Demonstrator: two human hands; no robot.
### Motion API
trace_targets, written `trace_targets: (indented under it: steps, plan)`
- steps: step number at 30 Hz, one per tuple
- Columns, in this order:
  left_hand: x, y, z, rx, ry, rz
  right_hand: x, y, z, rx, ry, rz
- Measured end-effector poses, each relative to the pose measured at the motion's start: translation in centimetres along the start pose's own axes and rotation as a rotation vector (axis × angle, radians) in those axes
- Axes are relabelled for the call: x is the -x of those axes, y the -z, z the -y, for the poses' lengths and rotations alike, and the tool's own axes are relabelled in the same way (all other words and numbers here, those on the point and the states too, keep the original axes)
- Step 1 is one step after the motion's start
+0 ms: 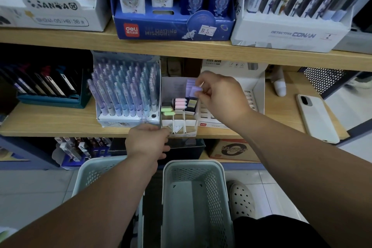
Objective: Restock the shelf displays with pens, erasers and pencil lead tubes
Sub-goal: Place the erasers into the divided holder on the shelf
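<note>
A white divided display box [179, 125] sits on the middle shelf. It holds green pieces [168, 111], pink pieces [180, 103] and a yellow-and-dark packet [192, 104]. My right hand [223, 96] hovers over the box's back right and pinches a small purple piece [194, 91]; another purple one [190, 83] shows just behind it. My left hand [148, 140] grips the box's front left corner at the shelf edge. Left of the box stands a rack of pastel pens [124, 88].
A white phone [316, 117] lies on the shelf at right, beside a black mesh holder [324, 80]. A second white display box [251, 94] stands behind my right hand. Two pale baskets [195, 197] sit on the floor below. Boxed pencils fill the top shelf [173, 46].
</note>
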State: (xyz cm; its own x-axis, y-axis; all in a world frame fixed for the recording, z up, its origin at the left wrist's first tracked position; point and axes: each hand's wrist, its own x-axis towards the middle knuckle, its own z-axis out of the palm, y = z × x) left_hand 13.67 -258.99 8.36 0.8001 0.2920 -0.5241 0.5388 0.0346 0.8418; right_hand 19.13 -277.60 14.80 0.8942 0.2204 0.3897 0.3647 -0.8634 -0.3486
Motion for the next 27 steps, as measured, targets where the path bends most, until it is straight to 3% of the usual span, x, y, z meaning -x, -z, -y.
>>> trace_targets:
  steps: [11,18,23,27]
  plan:
    - [-0.3,0.0,0.1,0.007,0.024,0.063,-0.4,-0.9,-0.1,-0.045,-0.015,0.02]
    - [0.8,1.4,0.0,-0.026,-0.058,0.087,0.3,0.1,0.5,-0.011,-0.016,0.037]
    - [2.6,6.1,-0.8,-0.141,-0.207,0.075,2.2,1.6,2.5,-0.009,0.052,-0.061]
    - [3.5,12.7,0.1,-0.227,-0.283,-0.047,4.1,0.8,5.9,-0.161,0.118,-0.008]
